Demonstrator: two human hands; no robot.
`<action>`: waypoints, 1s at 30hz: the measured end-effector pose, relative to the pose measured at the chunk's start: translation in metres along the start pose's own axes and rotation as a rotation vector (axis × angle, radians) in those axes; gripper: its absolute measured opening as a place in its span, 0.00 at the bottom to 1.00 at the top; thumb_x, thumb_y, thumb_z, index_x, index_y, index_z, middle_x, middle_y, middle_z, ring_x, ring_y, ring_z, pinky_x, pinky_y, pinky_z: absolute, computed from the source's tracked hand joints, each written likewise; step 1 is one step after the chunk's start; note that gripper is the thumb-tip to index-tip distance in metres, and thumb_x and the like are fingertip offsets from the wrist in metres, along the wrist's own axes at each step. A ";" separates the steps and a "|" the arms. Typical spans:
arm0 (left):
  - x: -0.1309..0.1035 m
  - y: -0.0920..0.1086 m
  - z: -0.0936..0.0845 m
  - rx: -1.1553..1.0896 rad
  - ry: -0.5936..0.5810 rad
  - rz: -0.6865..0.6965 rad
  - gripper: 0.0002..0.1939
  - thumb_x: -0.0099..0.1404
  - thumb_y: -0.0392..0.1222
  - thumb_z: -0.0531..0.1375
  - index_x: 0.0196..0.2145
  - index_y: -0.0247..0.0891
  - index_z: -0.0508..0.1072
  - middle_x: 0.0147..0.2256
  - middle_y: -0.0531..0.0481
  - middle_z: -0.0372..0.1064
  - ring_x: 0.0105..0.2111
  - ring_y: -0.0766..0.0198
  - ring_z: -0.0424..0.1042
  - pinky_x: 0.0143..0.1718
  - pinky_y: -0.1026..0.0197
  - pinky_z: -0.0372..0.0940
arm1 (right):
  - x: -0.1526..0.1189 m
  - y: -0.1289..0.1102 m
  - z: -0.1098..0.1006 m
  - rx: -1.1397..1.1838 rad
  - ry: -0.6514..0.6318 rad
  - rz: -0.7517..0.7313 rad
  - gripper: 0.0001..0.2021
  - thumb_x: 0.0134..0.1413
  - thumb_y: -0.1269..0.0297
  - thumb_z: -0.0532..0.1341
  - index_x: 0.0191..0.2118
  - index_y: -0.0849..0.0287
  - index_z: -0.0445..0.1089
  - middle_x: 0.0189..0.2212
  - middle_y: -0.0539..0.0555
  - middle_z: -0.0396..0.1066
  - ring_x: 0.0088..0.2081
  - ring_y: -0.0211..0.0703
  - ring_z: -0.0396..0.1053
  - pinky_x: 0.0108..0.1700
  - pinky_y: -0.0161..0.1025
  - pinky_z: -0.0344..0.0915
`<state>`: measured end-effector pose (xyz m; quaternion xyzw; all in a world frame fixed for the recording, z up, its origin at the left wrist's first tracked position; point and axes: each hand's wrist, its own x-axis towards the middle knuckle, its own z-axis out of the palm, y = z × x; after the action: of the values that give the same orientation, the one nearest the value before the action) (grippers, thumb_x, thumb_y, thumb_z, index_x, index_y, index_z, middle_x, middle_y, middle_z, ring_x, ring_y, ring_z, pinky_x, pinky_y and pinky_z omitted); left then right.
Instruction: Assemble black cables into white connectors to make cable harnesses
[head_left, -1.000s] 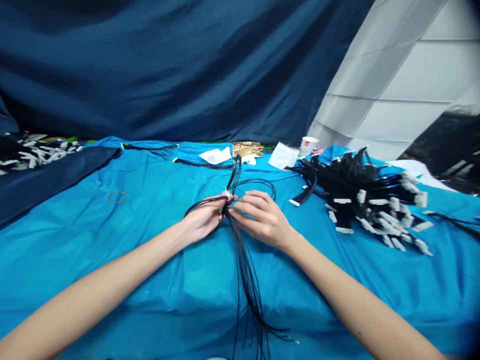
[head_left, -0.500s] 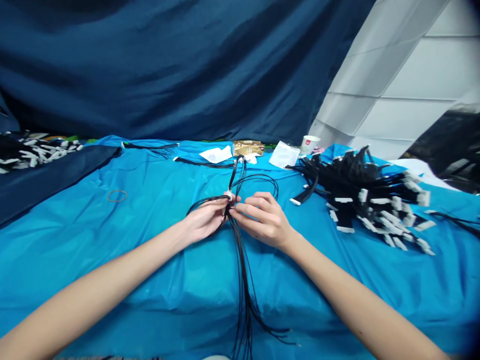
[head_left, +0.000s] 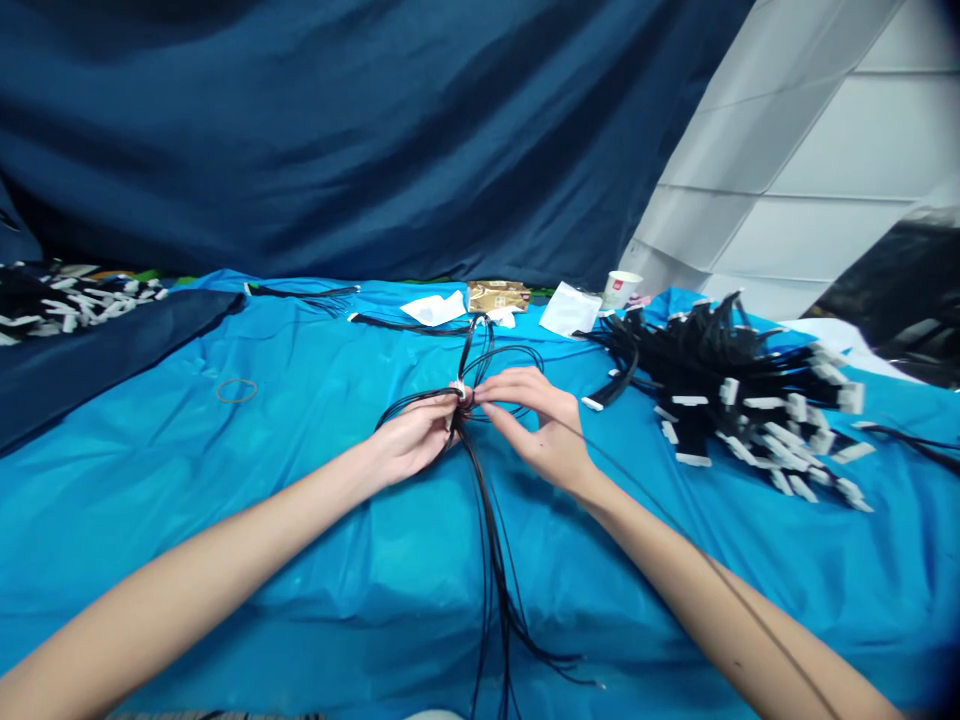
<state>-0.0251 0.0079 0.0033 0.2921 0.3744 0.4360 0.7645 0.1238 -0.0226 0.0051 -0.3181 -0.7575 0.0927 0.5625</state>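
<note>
Black wires (head_left: 499, 585) hang from the left hand (head_left: 412, 437), pinched closed, apparently to steady them; the right hand (head_left: 480, 400) half-curls alongside, its hold indeterminable.

The wires (head_left: 492, 515) look smooth plastic; the sheet (head_left: 337, 605), glossy; the curtain (head_left: 337, 140), matt cloth.

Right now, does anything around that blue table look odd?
One thin wire looks astray: it crosses the right forearm, apart from the hanging black bundle. The paper cup looks odd too, sitting by a cable pile.
</note>
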 end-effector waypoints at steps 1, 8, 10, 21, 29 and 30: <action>0.000 0.000 -0.001 0.008 0.000 -0.005 0.09 0.56 0.26 0.54 0.24 0.34 0.71 0.25 0.50 0.68 0.24 0.72 0.65 0.23 0.69 0.56 | 0.001 0.000 0.000 0.098 0.018 0.086 0.04 0.51 0.69 0.59 0.31 0.58 0.71 0.33 0.54 0.73 0.38 0.41 0.69 0.44 0.44 0.65; 0.005 -0.006 -0.008 0.208 -0.003 0.119 0.03 0.53 0.34 0.60 0.27 0.34 0.75 0.30 0.49 0.70 0.26 0.71 0.63 0.23 0.68 0.51 | 0.015 0.006 -0.015 0.712 0.329 0.572 0.06 0.49 0.63 0.60 0.34 0.57 0.69 0.23 0.47 0.66 0.26 0.35 0.67 0.33 0.38 0.69; 0.007 -0.008 -0.011 0.296 0.009 0.179 0.07 0.50 0.39 0.63 0.28 0.34 0.76 0.30 0.49 0.71 0.25 0.71 0.61 0.22 0.67 0.48 | 0.018 0.008 -0.021 0.646 0.372 0.562 0.10 0.50 0.62 0.59 0.39 0.56 0.69 0.24 0.47 0.64 0.21 0.31 0.62 0.24 0.33 0.65; 0.006 -0.010 -0.013 0.450 0.078 0.449 0.12 0.52 0.47 0.61 0.29 0.34 0.75 0.35 0.46 0.73 0.35 0.63 0.66 0.34 0.64 0.55 | 0.005 -0.001 -0.013 -0.363 0.113 -0.093 0.05 0.50 0.67 0.60 0.28 0.60 0.73 0.19 0.49 0.60 0.22 0.33 0.58 0.24 0.33 0.57; 0.007 -0.008 -0.012 0.503 0.135 0.554 0.10 0.53 0.43 0.60 0.30 0.35 0.76 0.35 0.47 0.73 0.39 0.61 0.68 0.42 0.62 0.56 | 0.003 -0.001 -0.009 -0.367 0.093 -0.050 0.06 0.50 0.67 0.59 0.25 0.61 0.70 0.18 0.48 0.59 0.22 0.34 0.57 0.25 0.33 0.55; 0.007 -0.008 -0.012 0.514 0.140 0.567 0.09 0.53 0.43 0.60 0.29 0.35 0.76 0.35 0.47 0.73 0.39 0.61 0.68 0.43 0.62 0.56 | 0.003 -0.001 -0.008 -0.363 0.093 -0.044 0.07 0.50 0.67 0.59 0.24 0.61 0.70 0.18 0.49 0.59 0.22 0.34 0.57 0.25 0.33 0.55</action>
<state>-0.0290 0.0115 -0.0113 0.5356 0.4273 0.5409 0.4879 0.1305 -0.0234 0.0110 -0.4016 -0.7419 -0.0726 0.5320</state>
